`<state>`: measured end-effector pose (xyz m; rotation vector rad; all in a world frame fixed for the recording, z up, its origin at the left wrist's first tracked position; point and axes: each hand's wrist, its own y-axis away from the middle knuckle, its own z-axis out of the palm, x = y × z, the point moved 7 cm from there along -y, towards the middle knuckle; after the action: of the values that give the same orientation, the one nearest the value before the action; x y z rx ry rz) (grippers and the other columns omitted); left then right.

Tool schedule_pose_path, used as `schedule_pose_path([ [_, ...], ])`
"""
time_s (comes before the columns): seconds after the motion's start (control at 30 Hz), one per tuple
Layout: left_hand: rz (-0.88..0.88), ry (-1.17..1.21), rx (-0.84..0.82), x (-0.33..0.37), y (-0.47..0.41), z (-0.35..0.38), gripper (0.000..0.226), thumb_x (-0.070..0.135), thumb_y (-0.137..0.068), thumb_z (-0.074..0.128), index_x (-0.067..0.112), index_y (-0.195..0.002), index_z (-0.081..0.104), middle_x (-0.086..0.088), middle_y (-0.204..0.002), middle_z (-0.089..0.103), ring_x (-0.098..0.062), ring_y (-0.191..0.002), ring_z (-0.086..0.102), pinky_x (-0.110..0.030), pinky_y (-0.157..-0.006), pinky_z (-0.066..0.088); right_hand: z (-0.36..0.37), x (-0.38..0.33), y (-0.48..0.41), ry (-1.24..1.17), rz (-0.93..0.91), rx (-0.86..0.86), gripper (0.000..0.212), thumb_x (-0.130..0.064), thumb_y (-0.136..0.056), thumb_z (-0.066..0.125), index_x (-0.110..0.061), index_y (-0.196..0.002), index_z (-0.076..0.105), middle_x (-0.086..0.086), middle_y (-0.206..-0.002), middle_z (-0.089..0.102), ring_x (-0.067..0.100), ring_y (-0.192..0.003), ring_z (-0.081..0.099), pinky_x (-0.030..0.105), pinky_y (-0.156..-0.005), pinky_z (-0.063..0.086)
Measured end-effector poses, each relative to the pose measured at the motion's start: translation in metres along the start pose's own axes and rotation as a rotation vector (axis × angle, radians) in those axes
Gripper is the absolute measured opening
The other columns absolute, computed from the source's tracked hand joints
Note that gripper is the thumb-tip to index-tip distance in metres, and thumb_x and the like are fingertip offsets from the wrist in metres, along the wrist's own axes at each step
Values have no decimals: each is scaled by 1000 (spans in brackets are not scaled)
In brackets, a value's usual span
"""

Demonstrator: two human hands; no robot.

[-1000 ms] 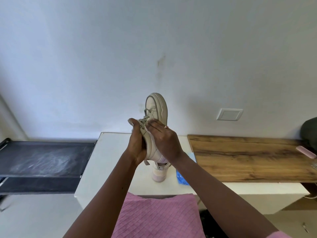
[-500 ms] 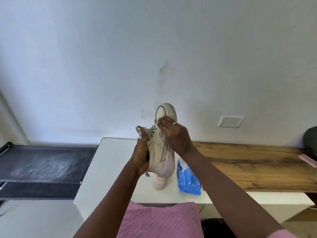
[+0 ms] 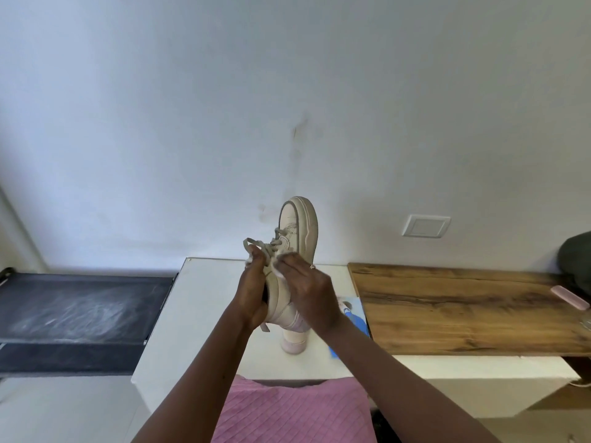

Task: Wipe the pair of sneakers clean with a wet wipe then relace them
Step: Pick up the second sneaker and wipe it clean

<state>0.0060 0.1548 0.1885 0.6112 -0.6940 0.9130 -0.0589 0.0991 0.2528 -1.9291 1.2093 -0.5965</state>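
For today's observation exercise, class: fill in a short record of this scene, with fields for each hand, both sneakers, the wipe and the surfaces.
Left hand: grips the held sneaker
Right hand: holds a wet wipe against that sneaker's side
Held sneaker: raised, toe up, laces loose
Second sneaker: on the white table, below the held one
Blue pack: on the table, partly hidden by the right forearm
Wooden top: right of the table
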Motion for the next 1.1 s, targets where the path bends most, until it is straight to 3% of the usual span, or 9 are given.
schedule_pose_path([
  [0.1, 2, 7, -17, 4, -3, 1, 75, 67, -89, 29, 4, -113, 63, -16, -102, 70, -26, -93, 69, -30, -76, 57, 0, -18, 11, 14, -140, -14, 17, -5, -84, 62, 0, -97, 71, 11, -103, 69, 21, -101, 65, 22, -95, 44],
  [0.17, 6, 2, -27, 5, -4, 3, 73, 65, -90, 28, 4, -105, 65, -16, -96, 71, -24, -85, 71, -27, -68, 58, -1, -16, 11, 41, -217, -34, 17, -4, -86, 61, 0, -99, 71, 12, -105, 69, 22, -103, 64, 27, -92, 49],
  [0.3, 3, 56, -32, 7, 1, 4, 74, 64, -90, 30, 2, -115, 62, -18, -113, 67, -26, -102, 67, -34, -83, 56, -7, -1, -1, 132, -322, -7, 17, 0, -90, 56, 1, -99, 71, 14, -103, 69, 25, -100, 65, 32, -87, 52],
  [0.4, 57, -51, -39, 9, 2, 9, 66, 56, -95, 26, 4, -127, 55, -16, -115, 67, -25, -105, 66, -33, -81, 56, -15, 19, -22, 232, -266, 47, 21, 0, -92, 51, 1, -96, 71, 13, -99, 69, 25, -98, 65, 29, -91, 48],
  [0.5, 119, -164, -60, 12, 2, 18, 58, 47, -99, 26, 6, -126, 56, -15, -111, 69, -24, -99, 68, -29, -75, 57, -19, 45, -44, 281, -134, 49, 23, 3, -86, 49, -1, -92, 71, 10, -94, 70, 24, -93, 66, 31, -75, 56],
  [0.7, 158, -254, -47, 19, 3, 27, 48, 42, -99, 30, 11, -123, 58, -15, -115, 67, -28, -107, 64, -41, -95, 50, -16, 79, -73, 289, 191, -74, 32, 14, -64, 54, -4, -88, 67, 9, -100, 66, 26, -91, 66, 30, -54, 56],
  [0.83, 217, -329, -33, 25, 1, 26, 47, 40, -100, 29, 10, -120, 60, -14, -112, 68, -27, -107, 64, -41, -95, 49, -16, 63, -63, 196, 158, -82, 24, 0, -76, 43, -4, -85, 65, 7, -100, 65, 25, -93, 64, 29, -55, 55],
  [0.97, 247, -417, -37, 25, 3, 26, 41, 38, -100, 32, 15, -117, 61, -10, -112, 69, -24, -107, 64, -36, -91, 51, -20, 53, -45, 152, 92, -54, 20, 3, -73, 60, -3, -90, 68, 8, -97, 67, 22, -96, 65, 30, -61, 58],
  [1.1, 259, -526, -39, 24, 5, 28, 37, 45, -96, 45, 20, -116, 63, -5, -112, 69, -22, -105, 65, -43, -93, 51, -20, 70, -49, 262, 6, -167, 21, 2, -75, 50, -4, -85, 68, 9, -90, 67, 26, -88, 67, 34, -48, 56],
])
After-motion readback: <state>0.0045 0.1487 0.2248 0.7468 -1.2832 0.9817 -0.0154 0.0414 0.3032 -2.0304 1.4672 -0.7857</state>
